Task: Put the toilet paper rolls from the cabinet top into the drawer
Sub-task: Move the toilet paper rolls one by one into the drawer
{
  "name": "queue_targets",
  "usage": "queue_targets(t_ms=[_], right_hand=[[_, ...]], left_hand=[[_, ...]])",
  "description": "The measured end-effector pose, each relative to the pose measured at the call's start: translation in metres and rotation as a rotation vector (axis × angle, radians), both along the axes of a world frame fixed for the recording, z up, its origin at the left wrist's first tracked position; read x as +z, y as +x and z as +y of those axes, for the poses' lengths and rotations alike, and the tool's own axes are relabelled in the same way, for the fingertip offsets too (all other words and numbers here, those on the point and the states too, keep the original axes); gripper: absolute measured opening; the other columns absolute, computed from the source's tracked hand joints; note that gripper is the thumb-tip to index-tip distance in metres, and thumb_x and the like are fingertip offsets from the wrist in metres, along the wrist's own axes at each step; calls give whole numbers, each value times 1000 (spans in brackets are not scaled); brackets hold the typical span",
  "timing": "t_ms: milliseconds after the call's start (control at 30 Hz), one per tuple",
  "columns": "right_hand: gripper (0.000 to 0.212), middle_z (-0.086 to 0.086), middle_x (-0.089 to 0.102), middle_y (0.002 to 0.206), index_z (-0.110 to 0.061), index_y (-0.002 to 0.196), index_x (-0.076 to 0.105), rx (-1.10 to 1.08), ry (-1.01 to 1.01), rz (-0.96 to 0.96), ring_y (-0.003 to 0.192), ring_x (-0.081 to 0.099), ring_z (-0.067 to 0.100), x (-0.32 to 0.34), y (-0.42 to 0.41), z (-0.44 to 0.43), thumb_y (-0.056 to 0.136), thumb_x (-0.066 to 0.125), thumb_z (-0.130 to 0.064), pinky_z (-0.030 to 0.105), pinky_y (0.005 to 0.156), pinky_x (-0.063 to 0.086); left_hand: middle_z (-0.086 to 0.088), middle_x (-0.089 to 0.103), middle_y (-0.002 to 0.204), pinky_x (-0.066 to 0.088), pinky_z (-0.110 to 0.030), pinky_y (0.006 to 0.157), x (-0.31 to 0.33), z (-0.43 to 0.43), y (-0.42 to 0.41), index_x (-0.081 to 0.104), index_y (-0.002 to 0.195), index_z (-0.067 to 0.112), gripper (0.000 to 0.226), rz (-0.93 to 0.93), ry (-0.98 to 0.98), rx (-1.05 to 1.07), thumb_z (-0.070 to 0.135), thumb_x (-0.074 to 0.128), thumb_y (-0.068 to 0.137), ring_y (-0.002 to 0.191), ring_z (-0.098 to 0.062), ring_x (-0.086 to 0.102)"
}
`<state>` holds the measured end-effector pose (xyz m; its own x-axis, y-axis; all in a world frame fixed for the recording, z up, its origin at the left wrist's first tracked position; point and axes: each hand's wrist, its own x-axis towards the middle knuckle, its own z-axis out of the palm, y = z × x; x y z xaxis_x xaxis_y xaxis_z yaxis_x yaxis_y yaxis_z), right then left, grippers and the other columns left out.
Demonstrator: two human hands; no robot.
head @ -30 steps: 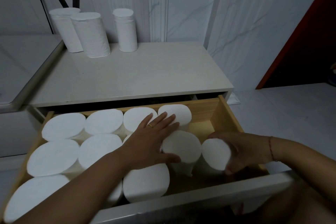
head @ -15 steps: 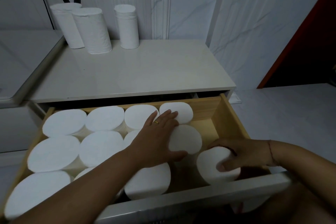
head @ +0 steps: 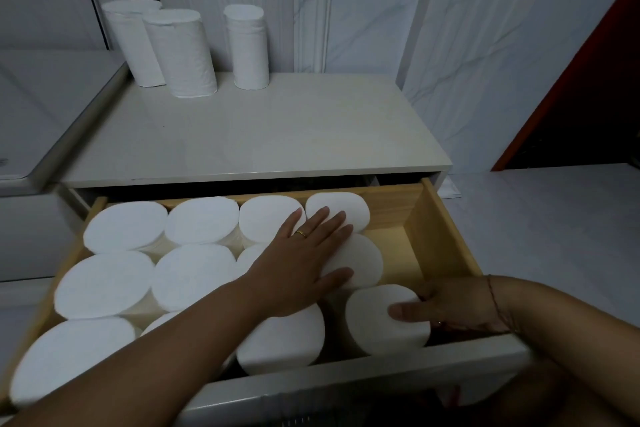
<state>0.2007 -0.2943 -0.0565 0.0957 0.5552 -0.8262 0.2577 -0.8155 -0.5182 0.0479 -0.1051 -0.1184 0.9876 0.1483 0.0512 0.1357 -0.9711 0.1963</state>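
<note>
The open wooden drawer (head: pixel 440 236) holds several white toilet paper rolls standing on end. My left hand (head: pixel 304 260) lies flat with straight fingers across the tops of the rolls in the middle right, touching one roll (head: pixel 363 262). My right hand (head: pixel 453 305) grips the front right roll (head: pixel 377 319), thumb on its top and fingers round its far side. Three more rolls stand upright at the back left of the cabinet top (head: pixel 259 135): two side by side (head: pixel 183 55) and one (head: pixel 247 48) a little to the right.
The drawer's white front panel (head: pixel 346 381) runs below my arms. A free gap shows along the drawer's right wall. A lower white surface (head: pixel 41 107) adjoins the cabinet on the left. Pale floor (head: pixel 554 236) and a dark red-edged doorway (head: pixel 595 97) lie to the right.
My right hand has lowered the front right roll upright into the drawer, shifting its grip so the thumb lies on top. My left hand stayed flat on the rolls, sliding slightly back.
</note>
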Motion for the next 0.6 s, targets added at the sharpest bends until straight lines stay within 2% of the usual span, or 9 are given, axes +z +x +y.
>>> queue_targets(t_ms=[167, 300, 400, 533, 600], right_hand=[[60, 8, 63, 123, -21, 117, 57, 2, 41, 74, 115, 58, 25, -10, 1, 3, 66, 60, -53, 41, 104, 43], [52, 3, 65, 120, -25, 117, 56, 16, 68, 91, 111, 61, 22, -22, -5, 12, 72, 62, -53, 38, 101, 46], [56, 3, 66, 118, -25, 117, 56, 19, 65, 120, 109, 62, 22, -28, -7, 18, 69, 64, -53, 35, 97, 50], [45, -4, 68, 108, -32, 107, 58, 9, 78, 154, 103, 65, 16, -30, -5, 18, 68, 65, -54, 25, 84, 55], [43, 0, 66, 113, -29, 108, 56, 34, 83, 37, 106, 63, 20, -26, -7, 20, 74, 59, -55, 29, 89, 54]], left_hand=[[11, -8, 158, -12, -40, 118, -2, 1, 1, 0, 151, 31, 72, -7, 16, -4, 66, 3, 89, 144, -9, -18], [10, -9, 159, -10, -42, 118, -3, 1, 1, -1, 151, 31, 70, 0, 38, -3, 65, 5, 90, 144, -9, -17], [9, -10, 159, -9, -43, 118, -3, 1, 1, -2, 151, 30, 71, 8, 56, -9, 66, 4, 90, 144, -10, -18], [10, -11, 159, -10, -42, 118, -4, 2, 1, -4, 151, 30, 72, 3, 55, -10, 66, 1, 88, 144, -10, -19], [10, -11, 158, -11, -41, 118, -4, 1, 1, -3, 151, 30, 73, -2, 54, -6, 67, 0, 88, 144, -10, -19]])
